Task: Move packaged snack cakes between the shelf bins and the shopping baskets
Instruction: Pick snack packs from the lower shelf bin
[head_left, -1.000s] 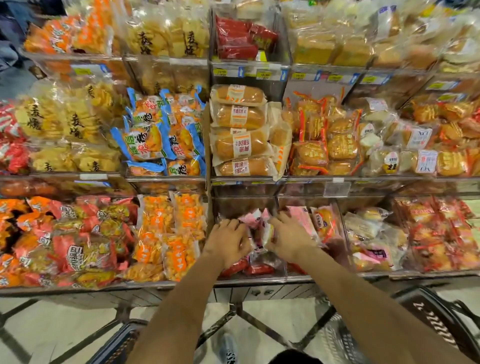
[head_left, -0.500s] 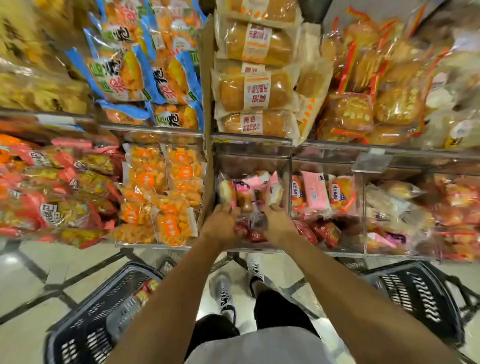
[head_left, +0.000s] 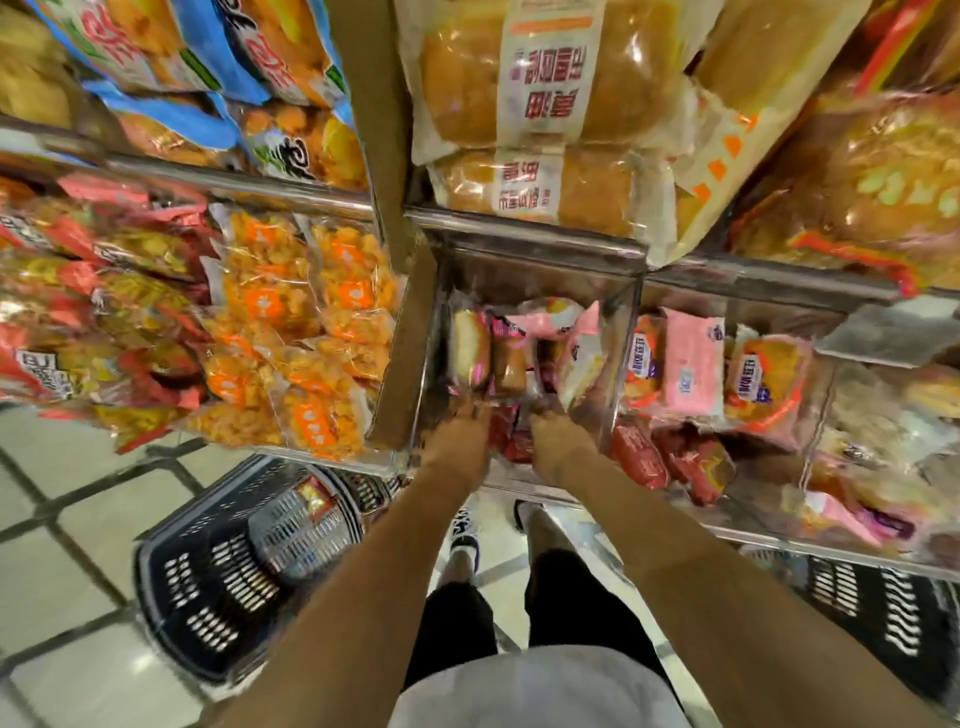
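Note:
Both my hands reach into a clear shelf bin on the lowest shelf. Several pink and clear wrapped snack cakes stand upright in it, with red packs lying in front. My left hand has its fingertips at the base of the upright cakes. My right hand touches the base of a tilted pink pack. The fingers are blurred, so the grip is unclear. A dark shopping basket sits on the floor at left, and a second basket at right.
The left basket holds a red-labelled pack. The neighbouring bin holds more pink and orange packs above red ones. Orange snack bags fill the shelf at left, bread loaves the shelf above. My legs and shoes stand between the baskets.
The view has tilted down and closed in on the bin. Both hands have gone from holding pink packs above the bin to resting low at the packs' bases.

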